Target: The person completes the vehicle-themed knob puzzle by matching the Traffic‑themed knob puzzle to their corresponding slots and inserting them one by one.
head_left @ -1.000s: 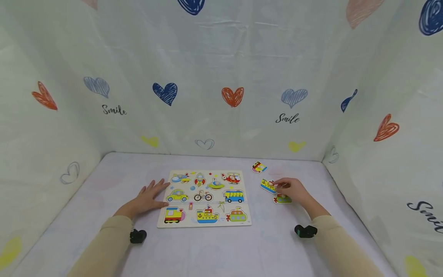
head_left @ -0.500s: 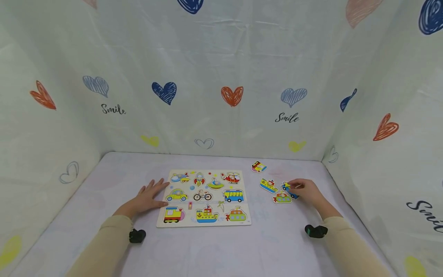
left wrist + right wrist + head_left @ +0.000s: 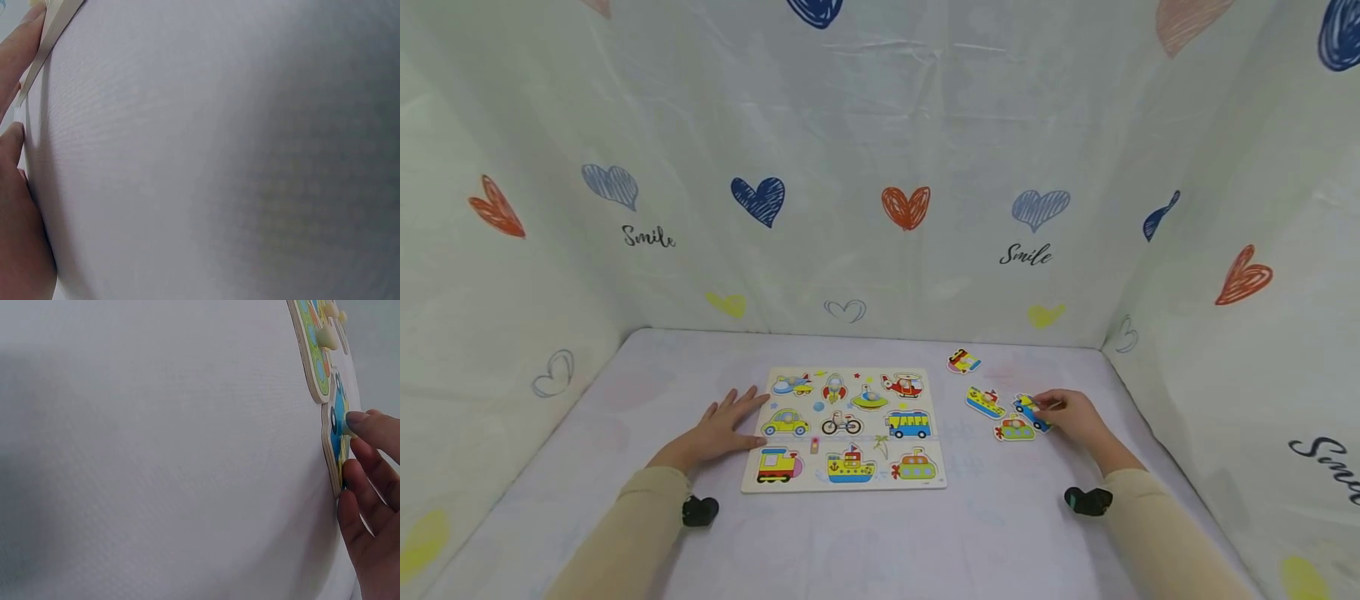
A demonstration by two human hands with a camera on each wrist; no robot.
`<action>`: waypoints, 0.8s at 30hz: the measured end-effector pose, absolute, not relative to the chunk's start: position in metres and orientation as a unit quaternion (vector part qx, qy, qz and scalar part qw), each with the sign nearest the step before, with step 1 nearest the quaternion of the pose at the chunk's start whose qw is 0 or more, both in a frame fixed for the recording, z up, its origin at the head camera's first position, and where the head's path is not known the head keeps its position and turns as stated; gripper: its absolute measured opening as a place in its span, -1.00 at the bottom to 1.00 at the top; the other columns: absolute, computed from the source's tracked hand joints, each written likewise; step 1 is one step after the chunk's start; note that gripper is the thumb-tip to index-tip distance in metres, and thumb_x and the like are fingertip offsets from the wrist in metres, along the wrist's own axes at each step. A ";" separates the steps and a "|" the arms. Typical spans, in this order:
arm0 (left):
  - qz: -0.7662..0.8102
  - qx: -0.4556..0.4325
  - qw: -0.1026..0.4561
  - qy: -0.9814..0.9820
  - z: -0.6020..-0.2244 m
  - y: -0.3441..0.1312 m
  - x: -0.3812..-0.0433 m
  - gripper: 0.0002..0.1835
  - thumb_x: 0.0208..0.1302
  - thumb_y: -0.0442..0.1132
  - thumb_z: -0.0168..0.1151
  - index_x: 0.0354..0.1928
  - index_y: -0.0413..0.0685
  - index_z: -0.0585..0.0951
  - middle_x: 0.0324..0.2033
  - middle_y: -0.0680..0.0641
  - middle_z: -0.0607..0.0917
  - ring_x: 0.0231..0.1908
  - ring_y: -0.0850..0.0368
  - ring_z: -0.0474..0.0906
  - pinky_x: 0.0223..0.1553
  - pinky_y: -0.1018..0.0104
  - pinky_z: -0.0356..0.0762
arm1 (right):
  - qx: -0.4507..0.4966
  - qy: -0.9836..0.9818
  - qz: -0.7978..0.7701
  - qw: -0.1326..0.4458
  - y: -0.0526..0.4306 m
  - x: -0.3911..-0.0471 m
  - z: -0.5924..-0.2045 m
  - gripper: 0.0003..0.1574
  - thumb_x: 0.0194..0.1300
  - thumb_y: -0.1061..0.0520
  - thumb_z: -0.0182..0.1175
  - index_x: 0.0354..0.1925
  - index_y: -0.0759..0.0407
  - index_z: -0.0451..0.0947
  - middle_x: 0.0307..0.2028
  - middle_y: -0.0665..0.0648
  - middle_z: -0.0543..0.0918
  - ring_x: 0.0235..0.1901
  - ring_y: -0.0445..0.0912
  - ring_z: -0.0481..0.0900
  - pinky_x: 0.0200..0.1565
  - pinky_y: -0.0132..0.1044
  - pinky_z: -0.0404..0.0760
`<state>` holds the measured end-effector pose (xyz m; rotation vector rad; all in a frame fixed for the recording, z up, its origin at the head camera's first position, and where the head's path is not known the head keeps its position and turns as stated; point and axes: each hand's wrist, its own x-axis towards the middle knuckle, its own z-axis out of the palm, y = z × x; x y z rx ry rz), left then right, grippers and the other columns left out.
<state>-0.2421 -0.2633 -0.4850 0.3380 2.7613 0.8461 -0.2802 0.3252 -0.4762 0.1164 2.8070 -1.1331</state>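
Observation:
My right hand [image 3: 1071, 417] pinches the knob of a blue and yellow bus puzzle piece [image 3: 1028, 412], which lies slanted on the table. In the right wrist view, thumb and fingers meet at the pale knob of the bus piece [image 3: 337, 419]. A green submarine piece [image 3: 1015, 429] touches or nearly touches it, and a yellow and blue ship piece [image 3: 983, 403] lies just beyond. Farther back is a train piece [image 3: 962, 362]. My left hand [image 3: 718, 429] rests with spread fingers at the left edge of the wooden vehicle puzzle board [image 3: 842, 490].
A white cloth covers the table [image 3: 850, 550], and patterned curtains [image 3: 850, 125] with hearts enclose it at the back and both sides. Pictures of several vehicles fill the board in three rows. Each wrist carries a small black camera [image 3: 1088, 501].
My right hand has left the ship piece and shifted right to the bus piece, taking its knob between thumb and finger. My left hand has stayed at the board.

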 end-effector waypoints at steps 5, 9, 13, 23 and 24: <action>0.286 0.116 0.114 0.944 -0.487 -0.263 -0.243 -0.06 0.11 0.08 0.41 0.45 -0.16 0.23 0.46 -0.40 -0.02 0.42 -0.43 -0.35 0.32 -0.35 -0.45 | 0.039 0.927 -0.369 0.051 0.325 -0.282 -0.479 -0.65 0.26 0.25 0.30 -0.01 0.38 0.59 -0.21 0.21 0.60 -0.25 0.04 0.47 -0.28 -0.26 0.55; 0.283 0.114 0.114 0.945 -0.487 -0.262 -0.242 -0.06 0.11 0.07 0.41 0.45 -0.15 0.22 0.46 -0.39 -0.02 0.43 -0.43 -0.36 0.33 -0.35 -0.46 | 0.038 0.931 -0.361 0.045 0.325 -0.284 -0.483 -0.70 0.26 0.25 0.30 -0.05 0.37 0.61 -0.24 0.20 0.61 -0.27 0.03 0.47 -0.29 -0.26 0.54; 0.282 0.115 0.114 0.946 -0.486 -0.262 -0.242 -0.06 0.12 0.08 0.40 0.45 -0.15 0.22 0.46 -0.39 -0.02 0.43 -0.42 -0.36 0.33 -0.35 -0.46 | 0.038 0.933 -0.355 0.042 0.325 -0.284 -0.485 -0.72 0.27 0.25 0.29 -0.06 0.36 0.61 -0.25 0.19 0.60 -0.28 0.02 0.46 -0.30 -0.26 0.54; 0.281 0.115 0.111 0.946 -0.486 -0.261 -0.242 -0.06 0.11 0.08 0.40 0.45 -0.16 0.23 0.46 -0.39 -0.02 0.43 -0.43 -0.35 0.32 -0.36 -0.46 | 0.051 0.937 -0.345 0.022 0.313 -0.286 -0.478 -0.72 0.29 0.22 0.28 -0.05 0.33 0.60 -0.17 0.25 0.59 -0.21 0.06 0.48 -0.25 -0.22 0.54; 0.282 0.114 0.112 0.946 -0.486 -0.261 -0.242 -0.06 0.10 0.08 0.41 0.45 -0.16 0.23 0.46 -0.39 -0.02 0.43 -0.43 -0.35 0.32 -0.36 -0.46 | 0.049 0.936 -0.348 0.021 0.311 -0.287 -0.477 -0.72 0.29 0.22 0.28 -0.05 0.33 0.60 -0.16 0.26 0.59 -0.21 0.06 0.48 -0.25 -0.21 0.55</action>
